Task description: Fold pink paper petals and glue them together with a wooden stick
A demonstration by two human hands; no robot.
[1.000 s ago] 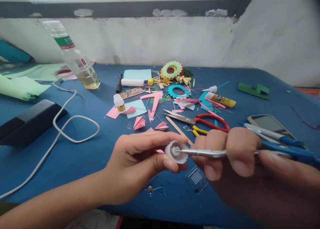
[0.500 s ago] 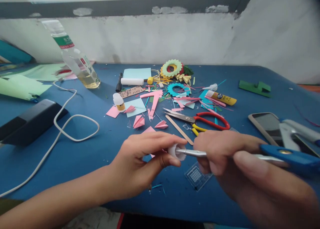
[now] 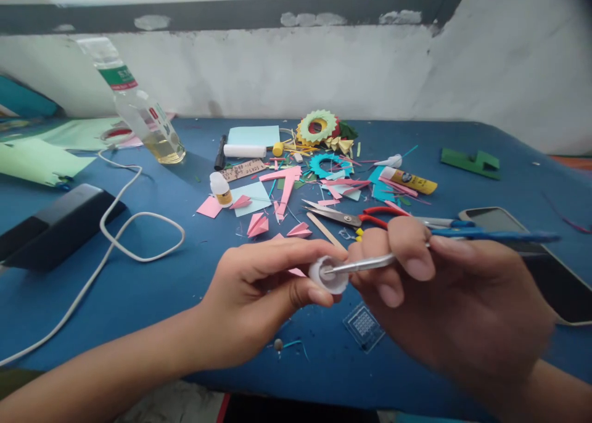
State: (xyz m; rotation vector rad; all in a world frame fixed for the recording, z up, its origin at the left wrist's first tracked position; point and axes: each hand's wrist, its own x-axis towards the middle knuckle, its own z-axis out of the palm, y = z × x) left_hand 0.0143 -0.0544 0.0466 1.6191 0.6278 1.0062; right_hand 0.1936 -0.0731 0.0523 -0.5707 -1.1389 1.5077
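My left hand (image 3: 271,287) pinches a small white cup-like piece (image 3: 341,281) between thumb and fingers, its hollow side turned to the right. The slim silver tip of a metal tool (image 3: 365,264) with a blue handle reaches inside it. My right hand (image 3: 444,287) is closed around this tool, whose exact kind I cannot make out. Just beyond the hands lie red-handled scissors (image 3: 340,214), a flat wooden stick (image 3: 326,233) and folded pink paper pieces (image 3: 258,225). A small clear plastic piece (image 3: 364,328) rests below, on the blue table (image 3: 222,380).
A tilted-looking glass bottle (image 3: 150,124) stands at left, near a black device (image 3: 58,225) and a white cable (image 3: 113,225). Mid-table hold a small glue bottle (image 3: 221,190), paper rings (image 3: 319,127), scraps and a yellow tube (image 3: 409,180). A phone (image 3: 555,281) lies at right.
My right hand has turned, swinging the tool's blue handle upward and away from me. The white piece now tilts so that more of its hollow shows; the tip is still inside.
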